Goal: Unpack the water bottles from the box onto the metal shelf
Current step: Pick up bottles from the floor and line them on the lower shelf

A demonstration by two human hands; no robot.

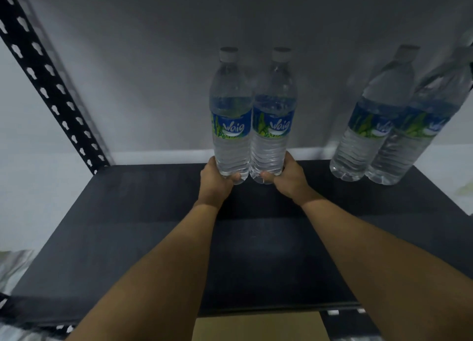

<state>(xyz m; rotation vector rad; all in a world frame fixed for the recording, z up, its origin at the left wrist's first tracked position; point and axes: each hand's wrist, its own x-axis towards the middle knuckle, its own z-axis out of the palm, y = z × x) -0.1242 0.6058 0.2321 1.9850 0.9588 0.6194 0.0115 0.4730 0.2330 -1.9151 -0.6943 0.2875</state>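
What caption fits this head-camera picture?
Left hand and right hand grip paired water bottles at the metal shelf, beside two standing bottles.

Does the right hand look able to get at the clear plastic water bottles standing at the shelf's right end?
Probably not yet: the right hand grips the base of a clear blue-labelled bottle. Only bare black shelf separates it from those bottles.

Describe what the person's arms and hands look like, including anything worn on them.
The left hand and right hand are bare, with no gloves. The left forearm and right forearm are uncovered as far as the frame shows: no sleeves, watch or bracelet appear. The fingers are mostly hidden, so rings cannot be ruled out.
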